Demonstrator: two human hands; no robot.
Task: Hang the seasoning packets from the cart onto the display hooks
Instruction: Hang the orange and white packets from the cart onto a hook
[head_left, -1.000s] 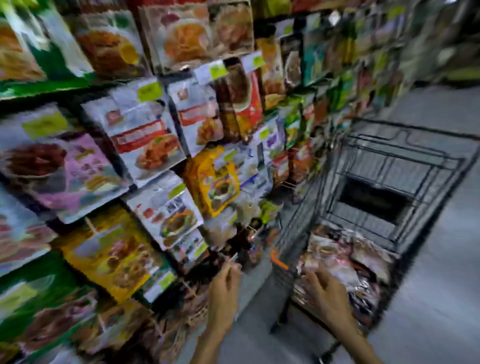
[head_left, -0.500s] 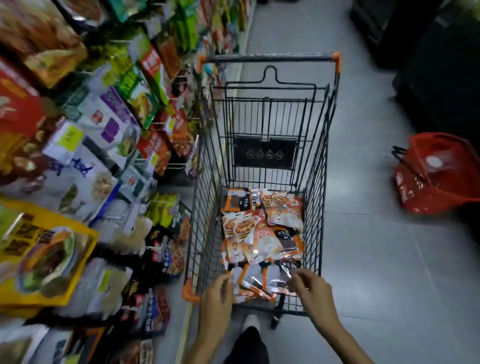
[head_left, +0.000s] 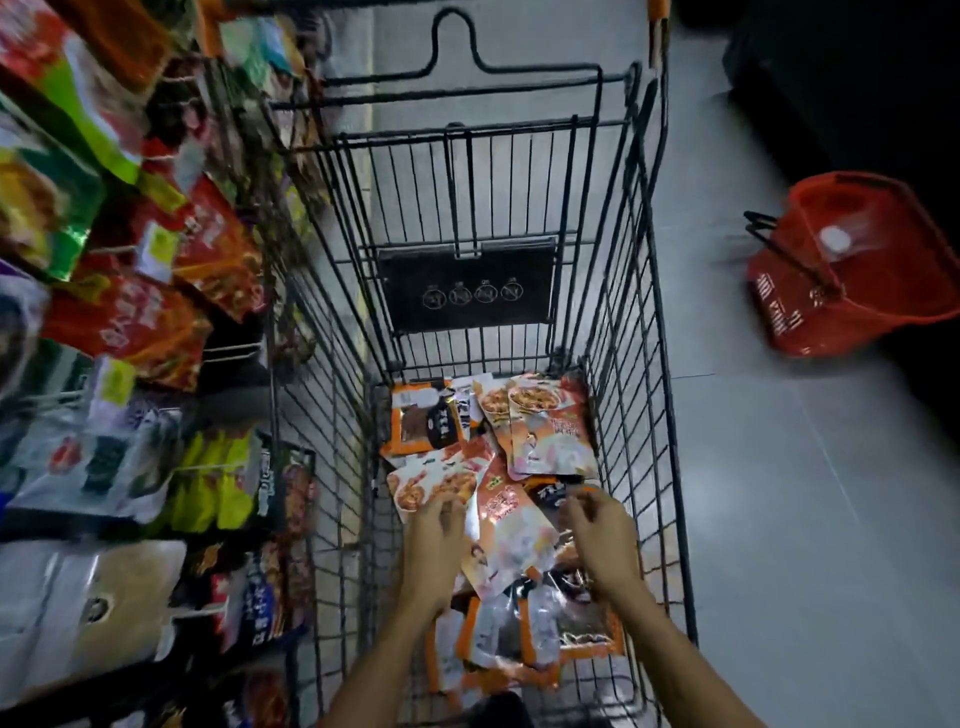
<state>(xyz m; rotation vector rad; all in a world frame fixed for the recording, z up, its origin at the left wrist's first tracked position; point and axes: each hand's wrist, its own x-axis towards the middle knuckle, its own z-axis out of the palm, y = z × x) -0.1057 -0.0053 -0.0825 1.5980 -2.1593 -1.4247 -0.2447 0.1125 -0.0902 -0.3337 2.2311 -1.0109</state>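
A black wire cart (head_left: 635, 364) stands in front of me with several orange, white and black seasoning packets (head_left: 545, 431) heaped on its floor. Both my hands reach down into it. My left hand (head_left: 435, 535) lies with its fingers spread on a packet showing a food picture (head_left: 423, 480). My right hand (head_left: 597, 530) hovers over the pile, its fingers curling at the edge of a dark packet (head_left: 553, 491); blur hides whether they pinch it. The display hooks (head_left: 234, 351) with hanging packets fill the left side.
The shelf wall of hanging packets (head_left: 130, 322) runs close along the cart's left side. A red shopping basket (head_left: 857, 270) sits on the grey tiled floor (head_left: 779, 519) to the right. Dark shelving lies at the far right.
My view swung from the shelf down to the cart. Both hands moved from the cart's near rim deeper into it, onto the packet pile.
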